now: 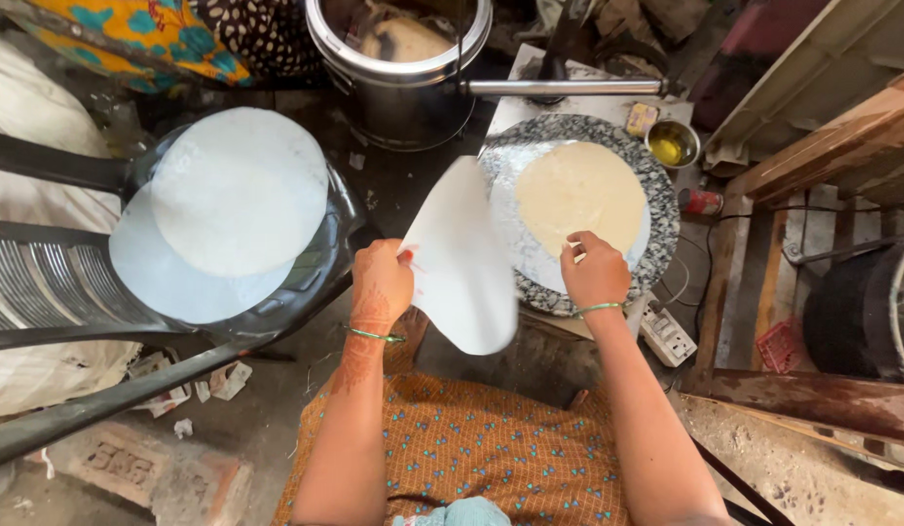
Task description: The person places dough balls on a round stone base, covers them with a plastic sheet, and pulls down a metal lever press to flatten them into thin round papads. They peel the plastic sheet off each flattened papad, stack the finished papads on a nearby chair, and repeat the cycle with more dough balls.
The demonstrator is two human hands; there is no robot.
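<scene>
My left hand (381,282) pinches the edge of a thin white round sheet (461,258) and holds it lifted and tilted between the chair and the stone board. My right hand (593,273) rests on the near edge of a flat cream dough disc (578,195), fingers closed on its rim. The disc lies on another white sheet on a round speckled stone board (661,209).
A dark plastic chair (320,278) at left carries stacked white round sheets (233,190). A steel pot (403,58) with a long handle stands behind. A small bowl of yellow oil (672,146), a power strip (668,336) and wooden frames (812,390) lie to the right.
</scene>
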